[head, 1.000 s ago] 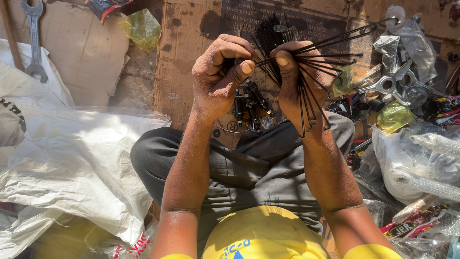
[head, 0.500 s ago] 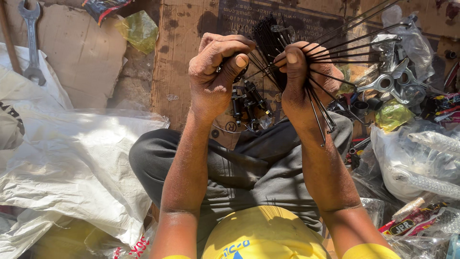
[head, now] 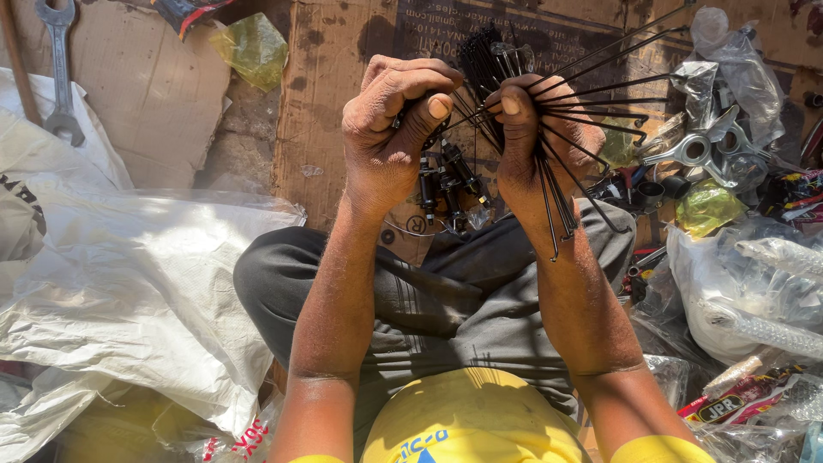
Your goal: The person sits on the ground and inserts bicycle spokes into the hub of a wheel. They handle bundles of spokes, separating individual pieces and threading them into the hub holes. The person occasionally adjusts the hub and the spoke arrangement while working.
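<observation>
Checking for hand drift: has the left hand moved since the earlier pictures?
Yes. The left hand sits slightly higher against the cardboard, nearer the right hand.

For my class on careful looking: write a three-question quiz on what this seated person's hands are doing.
1. True or false: the right hand grips a bundle of thin black spokes.
2. Where does the spanner lie? A) top left, on cardboard B) on the person's lap C) in the left hand
3. What colour is the big crumpled sheet beside the left knee?

Key: 1 true; 2 A; 3 white.
</observation>
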